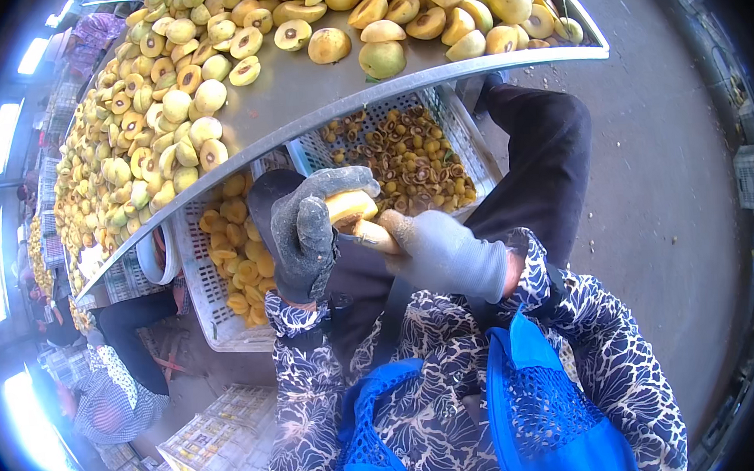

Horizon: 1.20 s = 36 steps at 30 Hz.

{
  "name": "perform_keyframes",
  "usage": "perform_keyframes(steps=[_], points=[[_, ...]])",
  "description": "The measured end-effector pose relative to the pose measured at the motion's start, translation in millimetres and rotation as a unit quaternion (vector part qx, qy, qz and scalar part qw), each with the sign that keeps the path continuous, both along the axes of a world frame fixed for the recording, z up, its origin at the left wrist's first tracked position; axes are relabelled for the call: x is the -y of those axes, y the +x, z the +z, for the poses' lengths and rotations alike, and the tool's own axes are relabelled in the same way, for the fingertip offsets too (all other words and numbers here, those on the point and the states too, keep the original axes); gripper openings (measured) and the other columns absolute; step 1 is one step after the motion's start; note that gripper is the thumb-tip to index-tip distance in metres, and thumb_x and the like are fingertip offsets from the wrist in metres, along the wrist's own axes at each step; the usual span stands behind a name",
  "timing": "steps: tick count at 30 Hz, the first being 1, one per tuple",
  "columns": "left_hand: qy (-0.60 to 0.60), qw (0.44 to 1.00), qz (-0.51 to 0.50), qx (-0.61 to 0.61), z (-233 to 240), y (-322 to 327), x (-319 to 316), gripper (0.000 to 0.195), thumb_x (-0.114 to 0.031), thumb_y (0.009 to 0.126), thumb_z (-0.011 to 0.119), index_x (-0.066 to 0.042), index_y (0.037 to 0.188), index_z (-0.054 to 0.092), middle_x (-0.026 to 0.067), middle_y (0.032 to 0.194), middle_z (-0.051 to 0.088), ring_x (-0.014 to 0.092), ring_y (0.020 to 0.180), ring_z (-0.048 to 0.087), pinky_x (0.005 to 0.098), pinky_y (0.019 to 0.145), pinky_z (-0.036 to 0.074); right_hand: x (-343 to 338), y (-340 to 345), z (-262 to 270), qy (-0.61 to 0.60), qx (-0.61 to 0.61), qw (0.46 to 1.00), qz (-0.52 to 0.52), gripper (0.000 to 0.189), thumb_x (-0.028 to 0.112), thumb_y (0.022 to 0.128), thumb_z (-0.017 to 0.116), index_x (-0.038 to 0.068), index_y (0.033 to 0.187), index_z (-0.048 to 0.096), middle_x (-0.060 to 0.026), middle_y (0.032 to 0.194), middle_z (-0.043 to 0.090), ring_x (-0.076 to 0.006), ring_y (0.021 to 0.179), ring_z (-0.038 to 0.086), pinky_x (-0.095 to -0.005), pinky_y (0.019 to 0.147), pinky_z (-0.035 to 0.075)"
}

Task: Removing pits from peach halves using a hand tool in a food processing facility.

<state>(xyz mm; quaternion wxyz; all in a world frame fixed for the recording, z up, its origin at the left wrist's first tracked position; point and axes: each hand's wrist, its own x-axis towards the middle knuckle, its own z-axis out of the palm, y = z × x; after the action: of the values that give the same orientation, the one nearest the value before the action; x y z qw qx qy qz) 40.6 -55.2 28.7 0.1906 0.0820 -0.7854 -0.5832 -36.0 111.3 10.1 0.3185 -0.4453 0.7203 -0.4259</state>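
Note:
My left hand (305, 230), in a dark grey work glove, holds a halved yellow fruit (352, 206), perhaps a peach or an apricot, between thumb and fingers. A light grey coated glove covers my right hand (446, 247), which is closed around the pale handle of a small tool (377, 237). The tool's head meets the fruit's cut side and is mostly hidden there. Below the hands' far side, a plastic crate (475, 145) holds pits and scraps. Beside my left hand, another white crate (203, 298) contains pitted yellow fruit halves (241, 244).
A metal-edged table (292, 117) spans the top and left, heaped with halved fruit (175, 105), many with pits inside. A co-worker (117, 387) sits at the left. Stacked crates (221, 433) stand behind my left elbow. Concrete floor (639, 174) lies to the right.

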Motion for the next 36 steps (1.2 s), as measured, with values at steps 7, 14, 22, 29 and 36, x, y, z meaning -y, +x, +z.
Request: perform_keyframes(steps=[7, 14, 22, 29, 36], points=[[0.088, 0.993, -0.068, -0.041, -7.5, -12.1, -4.5, 0.081, -0.069, 0.094, 0.034, 0.006, 0.101, 0.064, 0.0187, 0.089, 0.069, 0.025, 0.077, 0.067, 0.0331, 0.073, 0.055, 1.0, -15.3, 4.1, -0.074, 0.214, 0.974, 0.028, 0.02, 0.019, 0.088, 0.062, 0.001, 0.097, 0.06, -0.0075, 0.062, 0.057, -0.0166, 0.056, 0.059, -0.0295, 0.055, 0.046], [0.483, 0.861, 0.094, -0.131, -17.6, -22.6, -14.8, 0.07, -0.063, 0.097, 0.032, 0.001, 0.11, 0.059, 0.0183, 0.092, 0.066, 0.028, 0.078, 0.065, 0.0364, 0.068, 0.055, -15.4, -18.7, -15.9, -0.137, 0.75, 0.629, 0.152, 0.017, 0.006, 0.088, 0.059, -0.008, 0.095, 0.056, -0.0027, 0.055, 0.052, -0.0068, 0.035, 0.041, -0.0206, 0.031, 0.03], [-0.11, 0.952, 0.286, 0.016, -67.5, 93.2, 89.0, 0.043, -0.035, 0.101, 0.045, 0.003, 0.118, 0.058, 0.0186, 0.106, 0.066, 0.029, 0.095, 0.065, 0.0399, 0.086, 0.053, -42.9, -38.9, -100.8, 0.077, -0.063, 0.993, -0.063, 0.029, 0.031, 0.093, 0.057, 0.003, 0.085, 0.057, -0.0217, 0.072, 0.063, -0.0435, 0.072, 0.062, -0.0493, 0.063, 0.049], [-0.464, 0.846, 0.263, 0.002, -11.0, 22.1, 130.4, 0.037, -0.018, 0.091, 0.065, 0.002, 0.121, 0.058, 0.0186, 0.119, 0.061, 0.032, 0.113, 0.057, 0.0397, 0.099, 0.044, -36.3, -31.6, -111.5, 0.103, -0.124, 0.986, -0.029, 0.02, 0.026, 0.087, 0.059, 0.006, 0.087, 0.056, -0.0194, 0.066, 0.063, -0.0398, 0.066, 0.064, -0.05, 0.06, 0.05], [-0.591, 0.804, -0.05, 0.04, -30.4, -159.8, 150.8, 0.059, -0.035, 0.084, 0.07, -0.007, 0.132, 0.05, 0.0191, 0.128, 0.055, 0.035, 0.115, 0.055, 0.0437, 0.099, 0.045, -41.3, -36.2, -122.5, 0.126, -0.106, 0.986, -0.038, 0.027, 0.031, 0.09, 0.059, 0.006, 0.084, 0.055, -0.0184, 0.064, 0.062, -0.0388, 0.063, 0.064, -0.0492, 0.056, 0.05]])
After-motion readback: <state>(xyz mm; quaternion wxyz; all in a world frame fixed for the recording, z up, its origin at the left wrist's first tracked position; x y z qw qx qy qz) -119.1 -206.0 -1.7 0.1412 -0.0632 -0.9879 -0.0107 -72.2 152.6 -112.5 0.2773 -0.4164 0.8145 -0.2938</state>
